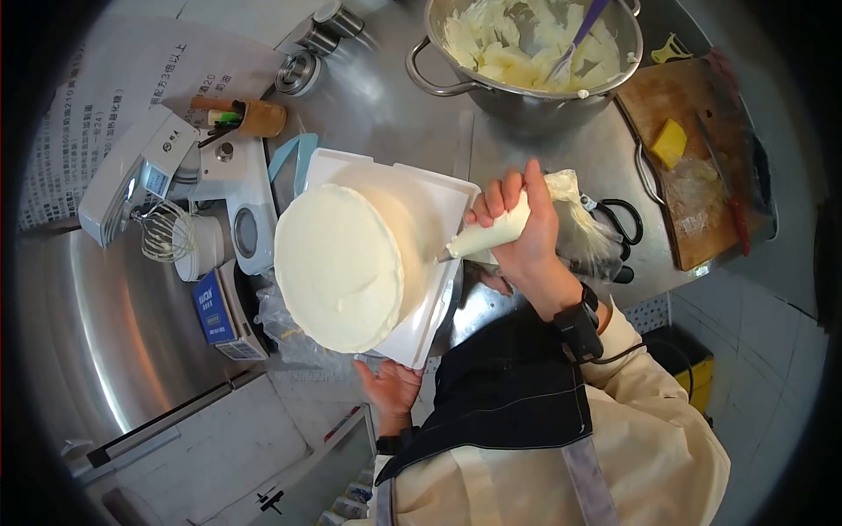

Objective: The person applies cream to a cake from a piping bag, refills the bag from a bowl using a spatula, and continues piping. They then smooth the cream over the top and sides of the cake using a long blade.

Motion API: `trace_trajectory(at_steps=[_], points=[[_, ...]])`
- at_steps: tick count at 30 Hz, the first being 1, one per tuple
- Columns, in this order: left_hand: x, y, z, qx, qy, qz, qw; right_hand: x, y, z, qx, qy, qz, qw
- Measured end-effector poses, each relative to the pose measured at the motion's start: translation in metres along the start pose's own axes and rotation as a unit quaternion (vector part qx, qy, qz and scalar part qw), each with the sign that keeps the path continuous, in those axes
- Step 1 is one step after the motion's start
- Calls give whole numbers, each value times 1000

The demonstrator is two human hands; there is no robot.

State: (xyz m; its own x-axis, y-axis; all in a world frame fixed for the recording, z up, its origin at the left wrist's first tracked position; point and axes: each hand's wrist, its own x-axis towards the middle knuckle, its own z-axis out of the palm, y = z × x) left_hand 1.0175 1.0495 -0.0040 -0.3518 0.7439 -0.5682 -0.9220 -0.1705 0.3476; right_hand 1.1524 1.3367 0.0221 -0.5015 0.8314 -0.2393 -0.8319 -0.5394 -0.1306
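Basically, right hand point(526, 232) was clenched on the bag point(491, 235), tip point(445, 256) at the side of the cake point(342, 267) on its tilted board point(438, 197), left hand point(392, 390) propped the near edge, fingers hidden, grip unclear; my read: steady squeeze and constant tip angle mattered most.

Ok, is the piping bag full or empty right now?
Partly full. The bag bulges with cream from its tip up to the right hand squeezing it; behind the hand the rest hangs crumpled and slack.
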Motion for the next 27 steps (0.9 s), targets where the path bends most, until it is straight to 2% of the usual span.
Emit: trace_trajectory(at_steps=[4, 6, 7, 8, 10, 11, 13, 14, 16, 17, 19, 20, 22, 26, 27], points=[[-3, -9, 7, -18, 38, -35, 998, -16, 10, -7, -5, -36, 33, 999], [-2, -9, 2, -4, -87, -164, 983, -20, 15, -10, -3, -50, 41, 998], [0, -4, -8, 73, -139, -186, 970, -22, 18, -11, 4, -42, 50, 998], [-1, -3, -14, 71, -143, -186, 969, -23, 19, -11, 9, -35, 59, 998], [-1, 1, -24, -32, -50, -100, 993, -24, 22, -11, -7, -30, 57, 998], [2, 6, -33, -34, -55, -100, 993, -24, 24, -10, -8, -32, 59, 998], [5, 17, -48, -85, -84, 25, 993, -26, 28, -10, -12, -37, 62, 997], [5, 20, -52, -88, -86, 26, 992, -27, 30, -9, -18, -29, 59, 998], [7, 22, -48, -56, -163, -5, 985, -29, 34, -9, -26, -22, 57, 998], [7, 20, -46, -59, -165, -4, 985, -29, 36, -8, -27, -5, 48, 998], [5, 15, -31, -33, -70, -3, 997, -28, 37, -7, -28, 11, 36, 999], [5, 14, -27, -35, -72, -5, 997, -28, 38, -6, -23, 24, 31, 999], [5, 11, -21, -5, -8, 6, 1000, -26, 39, -4, -20, 38, 25, 999], [6, 9, -14, 2, -9, 7, 1000, -24, 40, -5, -31, 29, 17, 999], [6, 9, -19, -11, -40, 1, 999, -24, 40, -5, -34, 22, 17, 999]])
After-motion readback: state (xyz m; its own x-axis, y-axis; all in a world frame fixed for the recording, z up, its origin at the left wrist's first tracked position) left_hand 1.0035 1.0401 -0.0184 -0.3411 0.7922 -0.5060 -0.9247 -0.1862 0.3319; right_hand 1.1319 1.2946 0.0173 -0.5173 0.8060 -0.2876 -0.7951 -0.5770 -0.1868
